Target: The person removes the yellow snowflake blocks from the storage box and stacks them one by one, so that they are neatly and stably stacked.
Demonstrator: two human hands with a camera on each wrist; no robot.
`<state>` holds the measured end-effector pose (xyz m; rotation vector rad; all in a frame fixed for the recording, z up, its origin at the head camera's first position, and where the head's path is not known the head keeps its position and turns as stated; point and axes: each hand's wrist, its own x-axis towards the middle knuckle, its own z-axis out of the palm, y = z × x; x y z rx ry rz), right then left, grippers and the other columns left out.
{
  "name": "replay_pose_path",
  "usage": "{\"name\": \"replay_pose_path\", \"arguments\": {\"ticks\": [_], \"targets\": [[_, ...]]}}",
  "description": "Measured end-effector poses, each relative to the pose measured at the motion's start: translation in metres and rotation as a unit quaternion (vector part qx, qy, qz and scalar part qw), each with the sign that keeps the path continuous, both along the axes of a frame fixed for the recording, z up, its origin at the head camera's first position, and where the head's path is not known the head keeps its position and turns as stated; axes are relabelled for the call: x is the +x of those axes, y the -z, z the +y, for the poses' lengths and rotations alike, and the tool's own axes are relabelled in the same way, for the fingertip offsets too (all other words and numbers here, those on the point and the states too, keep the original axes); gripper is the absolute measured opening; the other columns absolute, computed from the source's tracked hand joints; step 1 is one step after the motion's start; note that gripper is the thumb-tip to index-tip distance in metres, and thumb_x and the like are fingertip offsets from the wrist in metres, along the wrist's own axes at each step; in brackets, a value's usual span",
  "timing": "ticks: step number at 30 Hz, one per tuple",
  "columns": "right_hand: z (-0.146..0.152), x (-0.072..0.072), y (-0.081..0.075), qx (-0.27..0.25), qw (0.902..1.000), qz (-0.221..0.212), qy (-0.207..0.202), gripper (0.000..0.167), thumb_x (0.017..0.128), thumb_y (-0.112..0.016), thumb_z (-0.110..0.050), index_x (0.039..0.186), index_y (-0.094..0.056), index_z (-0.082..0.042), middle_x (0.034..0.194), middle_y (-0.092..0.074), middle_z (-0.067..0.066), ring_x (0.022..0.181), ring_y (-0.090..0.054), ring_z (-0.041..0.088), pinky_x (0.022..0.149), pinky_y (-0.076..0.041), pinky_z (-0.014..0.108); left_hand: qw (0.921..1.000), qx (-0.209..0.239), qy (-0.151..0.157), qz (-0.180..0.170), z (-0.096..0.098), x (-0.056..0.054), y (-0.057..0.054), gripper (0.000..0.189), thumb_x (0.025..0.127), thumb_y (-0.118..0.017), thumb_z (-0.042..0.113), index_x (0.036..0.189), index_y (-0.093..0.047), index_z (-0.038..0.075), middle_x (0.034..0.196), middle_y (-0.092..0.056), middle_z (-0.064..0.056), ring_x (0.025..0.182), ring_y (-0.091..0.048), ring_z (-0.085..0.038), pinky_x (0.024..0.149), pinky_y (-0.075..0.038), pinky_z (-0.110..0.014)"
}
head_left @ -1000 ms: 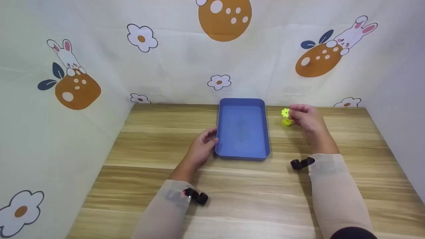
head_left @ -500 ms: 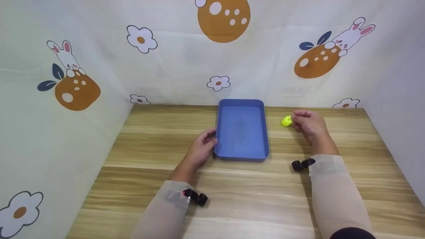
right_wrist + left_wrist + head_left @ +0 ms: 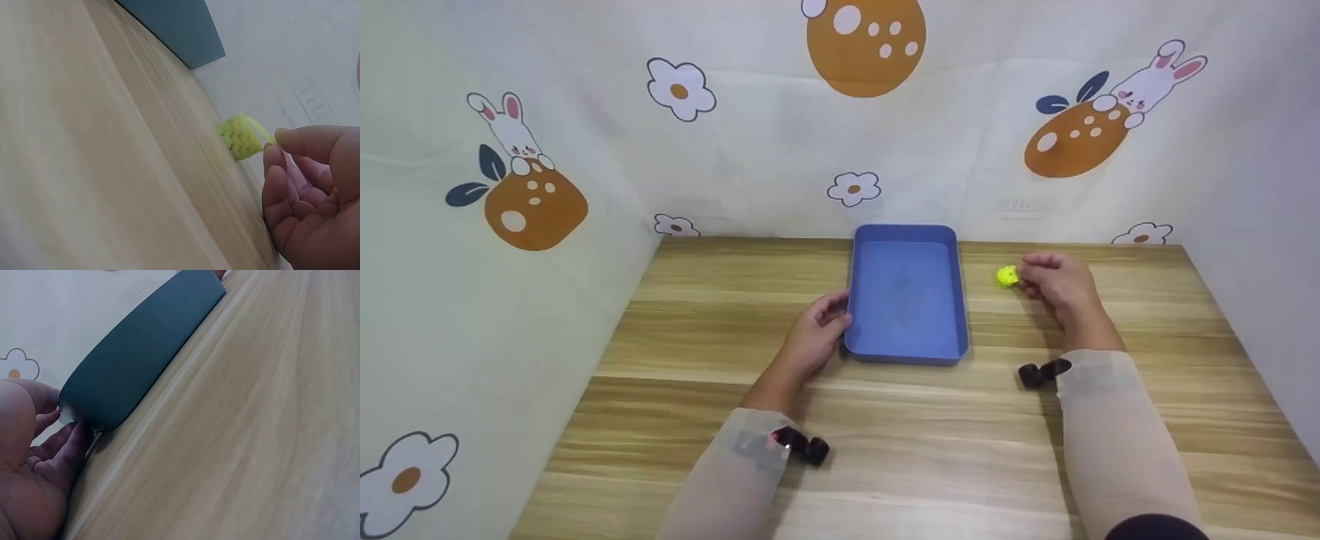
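A blue tray (image 3: pixel 907 353) lies in the middle of the wooden table. My left hand (image 3: pixel 840 311) holds its near left corner; in the left wrist view the thumb lies over the tray (image 3: pixel 140 354) corner and the fingers (image 3: pixel 67 444) curl beneath it. Right of the tray, a small yellow toothed toy piece (image 3: pixel 1006 277) sits on the table. My right hand (image 3: pixel 1026 270) pinches its edge with curled fingertips. The right wrist view shows the yellow piece (image 3: pixel 241 136) touching the right hand's fingertips (image 3: pixel 275 138).
Patterned cloth walls close in the table at the back and on both sides. A black camera is strapped to each wrist (image 3: pixel 810 448) (image 3: pixel 1039 371). Bare wood (image 3: pixel 885 450) lies in front of the tray.
One second ago my right hand held a yellow disc above a second yellow piece. It has lowered it, and now a single yellow piece shows on the table. The left hand stayed put.
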<state>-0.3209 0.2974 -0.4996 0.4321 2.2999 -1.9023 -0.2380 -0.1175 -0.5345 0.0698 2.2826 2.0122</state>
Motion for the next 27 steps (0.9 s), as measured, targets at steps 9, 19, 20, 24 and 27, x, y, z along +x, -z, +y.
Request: {"name": "replay_pose_path", "arguments": {"ticks": [9,19,20,24,27], "targets": [[-0.001,0.001,0.002,0.004,1.0000,0.000,-0.001,0.044,0.100,-0.075,-0.015,0.138,-0.061,0.002,0.088,-0.076,-0.012,0.080,-0.071,0.006,0.075,-0.063,0.021,1.0000,-0.006,0.000,0.003,-0.001,0.001,-0.001,0.046,0.105,-0.063,0.008,0.151,-0.059,0.007,0.154,-0.061,-0.015,0.140,-0.062,-0.032,0.120,-0.052,-0.043],[0.000,0.003,-0.007,-0.037,0.9990,-0.002,0.024,0.039,0.102,-0.073,-0.019,0.136,-0.062,-0.002,0.095,-0.075,-0.006,0.081,-0.071,0.010,0.075,-0.063,0.024,1.0000,0.001,0.001,-0.002,0.000,0.000,-0.001,0.047,0.105,-0.064,0.008,0.152,-0.059,0.008,0.155,-0.060,-0.015,0.141,-0.060,-0.032,0.121,-0.051,-0.044],[-0.001,0.004,-0.009,-0.046,0.9986,-0.005,0.026,0.038,0.102,-0.073,-0.021,0.135,-0.062,-0.004,0.098,-0.075,-0.006,0.084,-0.071,0.011,0.076,-0.063,0.025,1.0000,0.004,0.002,-0.001,0.000,0.000,-0.001,0.048,0.104,-0.064,0.008,0.152,-0.058,0.007,0.155,-0.060,-0.016,0.141,-0.060,-0.033,0.122,-0.051,-0.044],[-0.006,0.006,-0.022,-0.066,0.9975,-0.011,0.023,0.037,0.103,-0.072,-0.030,0.134,-0.063,-0.011,0.110,-0.072,-0.005,0.098,-0.071,0.015,0.089,-0.064,0.029,0.9999,0.012,0.003,0.001,-0.002,0.000,0.000,0.050,0.104,-0.063,0.007,0.153,-0.056,0.003,0.155,-0.059,-0.020,0.144,-0.058,-0.037,0.123,-0.049,-0.047],[-0.012,0.006,-0.032,-0.063,0.9979,0.000,0.017,0.036,0.104,-0.070,-0.033,0.134,-0.064,-0.014,0.113,-0.071,-0.005,0.102,-0.068,0.015,0.095,-0.063,0.027,0.9999,0.016,-0.006,-0.001,-0.004,0.000,0.000,0.051,0.104,-0.063,0.007,0.154,-0.053,0.000,0.156,-0.057,-0.022,0.146,-0.056,-0.039,0.125,-0.047,-0.048]]}}
